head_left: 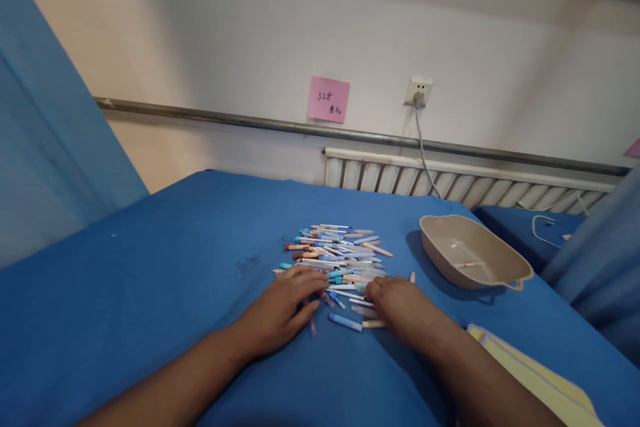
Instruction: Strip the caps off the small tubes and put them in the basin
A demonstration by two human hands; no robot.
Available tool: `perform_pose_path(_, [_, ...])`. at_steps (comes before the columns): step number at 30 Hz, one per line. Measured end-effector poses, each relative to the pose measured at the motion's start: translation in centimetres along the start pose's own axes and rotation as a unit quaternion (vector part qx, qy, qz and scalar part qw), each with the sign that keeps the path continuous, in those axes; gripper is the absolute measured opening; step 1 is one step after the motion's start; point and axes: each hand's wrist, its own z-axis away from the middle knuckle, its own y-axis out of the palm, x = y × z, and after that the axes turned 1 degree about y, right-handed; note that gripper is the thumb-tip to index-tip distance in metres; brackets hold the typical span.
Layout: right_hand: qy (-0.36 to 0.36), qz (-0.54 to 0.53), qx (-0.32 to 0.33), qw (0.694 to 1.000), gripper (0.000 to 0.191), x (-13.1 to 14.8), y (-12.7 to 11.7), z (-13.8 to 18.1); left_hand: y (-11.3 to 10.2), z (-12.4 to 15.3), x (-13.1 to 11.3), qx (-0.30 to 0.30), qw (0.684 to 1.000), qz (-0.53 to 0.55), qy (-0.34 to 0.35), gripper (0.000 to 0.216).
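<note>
A loose pile of pens lies on the blue cloth in front of me, mostly sideways, in white, blue, orange and pale tones. My left hand rests at the pile's near left edge, fingers stretched over some pens and thumb apart. At the near right edge, my right hand bends its fingers down among the pens; its fingertips are hidden, so what they hold cannot be made out. Between the hands lie a short blue pen and, touching the right hand, a cream pen.
A beige plastic basin stands right of the pile with a small pen-like item inside. Yellow folded material lies near my right forearm. Behind the blue-covered table are a white radiator and a plugged-in socket.
</note>
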Motion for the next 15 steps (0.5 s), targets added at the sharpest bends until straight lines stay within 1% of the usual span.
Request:
perform_pose_path(2, [0.006, -0.009, -0.004, 1.000, 0.016, -0.1, 0.1, 0.0, 0.1, -0.1, -0.5, 0.031, 0.999, -0.024, 0.010, 0.035])
perform_pose_path(3, [0.007, -0.008, -0.004, 1.000, 0.016, -0.2, 0.1, 0.0, 0.1, -0.1, -0.7, 0.043, 0.999, -0.030, 0.009, 0.034])
perform_pose_path(6, [0.001, 0.002, 0.000, 1.000, 0.014, -0.1, 0.1, 0.1, -0.1, -0.1, -1.0, 0.061, 0.998, -0.032, 0.012, 0.023])
perform_pose_path(9, [0.008, -0.001, -0.010, 1.000, 0.012, 0.0, 0.0, 0.2, -0.1, 0.0, -0.8, 0.054, 0.998, -0.032, 0.015, 0.021])
perform_pose_path(12, [0.026, -0.019, -0.028, 0.999, 0.014, 0.0, -0.2, 0.2, 0.3, -0.4, -0.2, 0.023, 0.998, -0.050, 0.003, 0.022])
perform_pose_path(13, [0.033, -0.030, -0.040, 0.998, 0.014, 0.0, -0.2, 0.2, 0.5, -0.7, -0.1, 0.018, 0.998, -0.060, 0.001, 0.022])
perform_pose_path(15, [0.046, -0.067, -0.083, 0.993, 0.013, -0.1, -0.2, 0.2, 0.7, -1.3, 0.1, 0.027, 0.996, -0.084, 0.003, 0.021])
